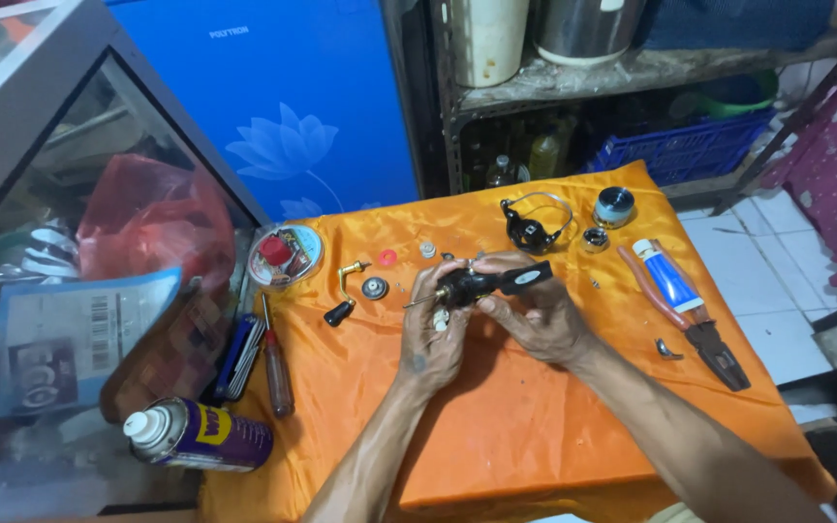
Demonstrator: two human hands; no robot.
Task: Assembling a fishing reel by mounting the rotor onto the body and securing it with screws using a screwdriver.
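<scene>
Centre of frame, over the orange cloth [496, 426]: left hand [433, 334] and right hand [535, 315] both have fingers closed around a black reel body [481, 284], its stem pointing right and a thin metal shaft sticking out toward the left. Left of the hands on the cloth lie a brass crank handle with black knob [344, 292], a small gear [375, 288] and a round clear tub [286, 256]; above them, a black rotor with wire bail [533, 225] and a spool [614, 206]. Right of frame: red-handled pliers [695, 324] touching a blue-and-white tube [666, 274]; lower left, off the cloth, a spray can [196, 434] and a screwdriver [276, 368].
</scene>
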